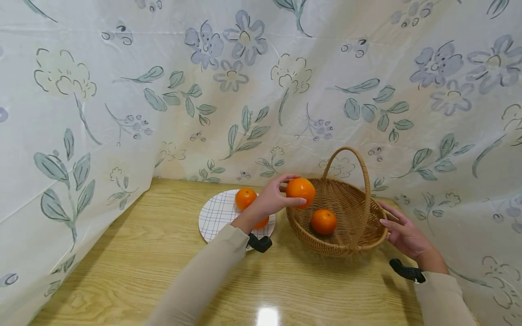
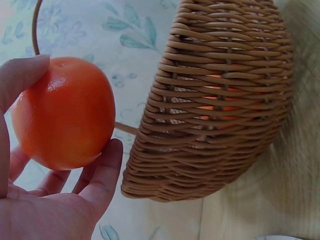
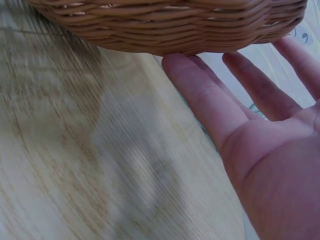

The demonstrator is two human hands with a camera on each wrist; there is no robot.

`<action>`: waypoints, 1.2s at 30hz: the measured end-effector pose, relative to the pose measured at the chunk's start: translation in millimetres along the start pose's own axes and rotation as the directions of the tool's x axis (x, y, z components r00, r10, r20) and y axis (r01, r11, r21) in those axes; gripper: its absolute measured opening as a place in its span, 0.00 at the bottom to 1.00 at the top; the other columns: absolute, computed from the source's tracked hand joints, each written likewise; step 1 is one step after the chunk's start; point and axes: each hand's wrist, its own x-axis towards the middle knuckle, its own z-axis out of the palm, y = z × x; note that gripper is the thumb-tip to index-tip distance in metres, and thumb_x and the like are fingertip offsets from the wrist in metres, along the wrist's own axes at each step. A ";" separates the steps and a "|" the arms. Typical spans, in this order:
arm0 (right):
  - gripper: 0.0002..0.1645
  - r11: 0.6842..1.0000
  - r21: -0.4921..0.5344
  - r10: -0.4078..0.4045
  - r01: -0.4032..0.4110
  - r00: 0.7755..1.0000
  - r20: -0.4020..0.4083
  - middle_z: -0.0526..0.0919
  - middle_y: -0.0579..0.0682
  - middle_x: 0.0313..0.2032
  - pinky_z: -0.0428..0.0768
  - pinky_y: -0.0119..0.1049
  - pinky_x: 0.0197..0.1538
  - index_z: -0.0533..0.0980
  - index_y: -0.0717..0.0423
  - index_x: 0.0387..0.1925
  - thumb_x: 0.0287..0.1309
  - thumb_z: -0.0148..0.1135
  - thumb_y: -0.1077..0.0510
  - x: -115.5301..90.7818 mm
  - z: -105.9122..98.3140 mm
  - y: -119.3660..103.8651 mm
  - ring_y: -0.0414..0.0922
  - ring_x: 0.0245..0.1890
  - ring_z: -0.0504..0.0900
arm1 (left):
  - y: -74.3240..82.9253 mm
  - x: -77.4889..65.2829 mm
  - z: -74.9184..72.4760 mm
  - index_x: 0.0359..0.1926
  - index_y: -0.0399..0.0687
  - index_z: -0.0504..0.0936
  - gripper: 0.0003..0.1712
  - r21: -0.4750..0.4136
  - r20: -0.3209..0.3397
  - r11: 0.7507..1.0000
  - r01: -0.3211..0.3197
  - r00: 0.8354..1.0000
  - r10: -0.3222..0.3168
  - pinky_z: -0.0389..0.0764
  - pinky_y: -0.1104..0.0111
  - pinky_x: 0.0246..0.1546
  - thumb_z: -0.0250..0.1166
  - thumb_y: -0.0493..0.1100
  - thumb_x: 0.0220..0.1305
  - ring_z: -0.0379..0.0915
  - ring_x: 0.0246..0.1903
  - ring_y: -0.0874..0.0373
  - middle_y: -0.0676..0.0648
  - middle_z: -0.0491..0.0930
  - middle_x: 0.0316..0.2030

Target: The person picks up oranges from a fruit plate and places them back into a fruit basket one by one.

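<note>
My left hand (image 1: 272, 198) grips an orange (image 1: 301, 192) between thumb and fingers, above the left rim of a wicker basket (image 1: 311, 242). In the left wrist view the held orange (image 2: 65, 114) sits in the curled fingers, beside the basket's woven wall (image 2: 215, 145). A second orange (image 1: 324, 221) lies inside the basket on its left side. At the basket's right end, my right hand (image 1: 408, 236) has its fingertips at the rim. The right wrist view shows its extended fingers (image 3: 207, 95) against the wicker side, with the palm free.
Left of the basket lies a round white plate (image 1: 216, 213) with a blue grid, bearing an orange (image 1: 245, 198) and another orange (image 1: 262, 222) partly behind my left wrist. The basket's tall handle (image 1: 364, 181) arches over it. A floral cloth (image 1: 228, 90) hangs behind the wooden table (image 1: 163, 235).
</note>
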 end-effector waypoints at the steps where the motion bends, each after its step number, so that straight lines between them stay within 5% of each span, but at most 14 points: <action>1: 0.39 1.000 -0.003 0.002 -0.002 1.000 -0.002 0.73 0.38 0.66 0.85 0.37 0.55 0.45 0.51 0.83 0.77 0.39 0.71 0.0 0.4 -0.4 0.39 0.60 0.82 | 1.3 1.9 0.7 0.67 0.65 0.75 0.38 -0.001 0.001 1.000 0.001 1.000 -0.001 0.83 0.58 0.51 0.79 0.52 0.56 0.75 0.57 0.50 0.54 0.76 0.63; 10: 0.39 1.000 -0.013 0.005 -0.005 1.000 -0.006 0.73 0.37 0.66 0.85 0.37 0.55 0.46 0.51 0.82 0.77 0.39 0.71 -0.3 0.2 -1.2 0.38 0.60 0.81 | 13.2 16.3 8.9 0.68 0.65 0.75 0.39 0.013 0.012 1.000 -0.028 1.000 0.027 0.84 0.62 0.48 0.79 0.51 0.55 0.77 0.54 0.52 0.54 0.77 0.62; 36: 0.39 1.000 -0.020 0.003 -0.003 1.000 0.006 0.72 0.38 0.66 0.85 0.37 0.56 0.46 0.51 0.82 0.77 0.39 0.71 0.3 0.1 -1.1 0.39 0.61 0.81 | 29.5 60.4 40.4 0.68 0.59 0.76 0.39 -0.140 -0.014 0.990 0.006 1.000 -0.008 0.83 0.64 0.46 0.80 0.48 0.55 0.75 0.51 0.53 0.52 0.76 0.57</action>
